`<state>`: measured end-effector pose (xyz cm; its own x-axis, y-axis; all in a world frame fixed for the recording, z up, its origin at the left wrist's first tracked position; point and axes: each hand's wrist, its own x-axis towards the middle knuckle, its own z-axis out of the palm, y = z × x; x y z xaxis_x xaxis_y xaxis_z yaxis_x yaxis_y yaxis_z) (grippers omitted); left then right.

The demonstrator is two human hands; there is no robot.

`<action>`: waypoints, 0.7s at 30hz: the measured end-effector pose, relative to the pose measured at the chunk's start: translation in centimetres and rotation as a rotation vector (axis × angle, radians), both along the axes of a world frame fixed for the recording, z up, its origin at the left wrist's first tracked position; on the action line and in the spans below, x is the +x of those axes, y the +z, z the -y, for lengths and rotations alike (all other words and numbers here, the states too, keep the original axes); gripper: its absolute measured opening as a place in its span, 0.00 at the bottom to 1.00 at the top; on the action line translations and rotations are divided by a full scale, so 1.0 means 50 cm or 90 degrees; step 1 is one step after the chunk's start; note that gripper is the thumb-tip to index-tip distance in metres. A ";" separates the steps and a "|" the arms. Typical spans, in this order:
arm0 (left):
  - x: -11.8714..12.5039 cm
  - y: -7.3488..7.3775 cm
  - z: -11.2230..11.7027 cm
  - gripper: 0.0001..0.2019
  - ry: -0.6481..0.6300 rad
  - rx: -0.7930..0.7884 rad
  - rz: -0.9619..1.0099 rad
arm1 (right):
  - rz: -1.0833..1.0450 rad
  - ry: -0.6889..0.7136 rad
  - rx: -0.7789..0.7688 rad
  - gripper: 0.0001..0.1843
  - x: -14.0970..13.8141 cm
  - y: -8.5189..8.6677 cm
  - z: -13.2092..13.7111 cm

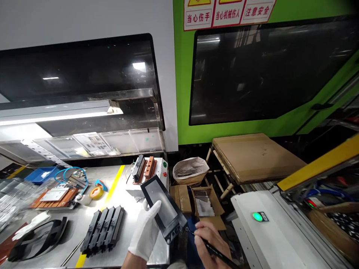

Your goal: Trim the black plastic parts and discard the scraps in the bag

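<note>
My left hand [145, 232], in a white glove, grips a black rectangular plastic housing [163, 204] by its left side. The housing is tilted, with a grey window-like panel and small round knobs along its lower end. In my bare right hand [211, 241] is a slim black pen-like tool [220, 254], its tip at the housing's lower right corner. Whether the tip touches cannot be made out. Several long black plastic parts [103, 229] lie side by side on the metal bench [133, 220], left of my gloved hand.
A white fixture box [135, 188] with orange blocks stands behind the housing. Left are yellow tape [97, 192], a blue tray [42, 175] and a black strap-like piece [39, 239]. Beyond the bench stand cartons [209, 205] and a lined bin [190, 170]; a white machine [269, 231] is right.
</note>
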<state>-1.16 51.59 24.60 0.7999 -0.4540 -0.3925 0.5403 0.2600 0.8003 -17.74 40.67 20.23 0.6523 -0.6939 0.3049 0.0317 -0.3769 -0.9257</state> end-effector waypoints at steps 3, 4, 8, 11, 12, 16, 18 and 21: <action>-0.010 0.012 0.012 0.32 0.032 0.029 0.002 | -0.019 0.058 -0.059 0.09 -0.003 -0.007 0.023; -0.013 0.015 0.015 0.31 0.038 0.032 -0.001 | -0.026 0.064 -0.071 0.09 -0.005 -0.010 0.030; -0.012 0.013 0.019 0.29 0.064 0.031 -0.011 | -0.014 0.040 -0.095 0.08 -0.007 -0.018 0.031; -0.009 0.007 0.022 0.30 0.053 0.004 -0.004 | 0.059 0.061 -0.092 0.05 0.007 -0.022 0.008; -0.010 0.006 0.023 0.31 0.044 -0.007 -0.012 | 0.076 0.070 -0.090 0.05 0.014 -0.024 -0.001; -0.017 0.007 0.030 0.31 0.033 -0.019 -0.038 | 0.040 0.133 -0.167 0.04 0.033 -0.032 -0.017; -0.018 0.007 0.031 0.28 0.029 -0.034 -0.041 | 0.025 0.156 -0.219 0.04 0.036 -0.033 -0.016; -0.012 0.006 0.028 0.26 0.041 -0.053 -0.063 | 0.063 0.115 -0.199 0.07 0.033 -0.029 -0.018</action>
